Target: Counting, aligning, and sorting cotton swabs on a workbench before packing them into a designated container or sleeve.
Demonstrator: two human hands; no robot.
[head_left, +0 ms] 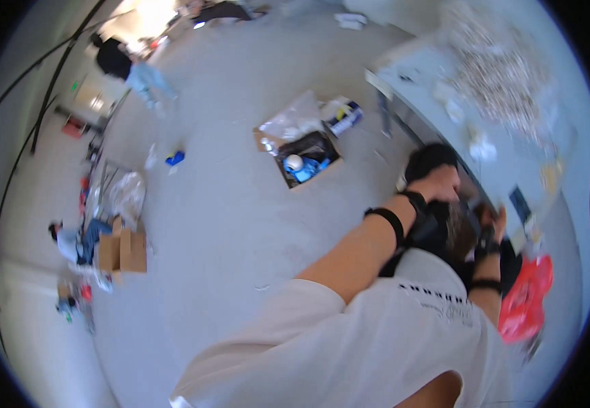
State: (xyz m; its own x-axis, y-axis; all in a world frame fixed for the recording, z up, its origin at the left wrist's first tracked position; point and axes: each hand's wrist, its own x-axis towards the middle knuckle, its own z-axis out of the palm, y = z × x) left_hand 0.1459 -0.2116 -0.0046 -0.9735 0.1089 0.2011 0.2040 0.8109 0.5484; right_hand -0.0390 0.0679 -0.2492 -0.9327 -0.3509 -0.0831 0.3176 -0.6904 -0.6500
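My left hand is curled closed beside the near edge of the work table, over dark shapes at my lap; whatever it grips is hidden. Farther right, my right hand has its thumb raised and its fingers bent by the table edge. Something dark and brownish lies between the hands, too blurred to name. Black straps circle both forearms and wrists. On the table beyond my right hand is a dark flat rectangular object.
A heap of thin pale pieces covers the table's far part. A red plastic bag hangs at right. An open carton holding blue items stands on the floor. At left are brown boxes, a seated person and a standing person.
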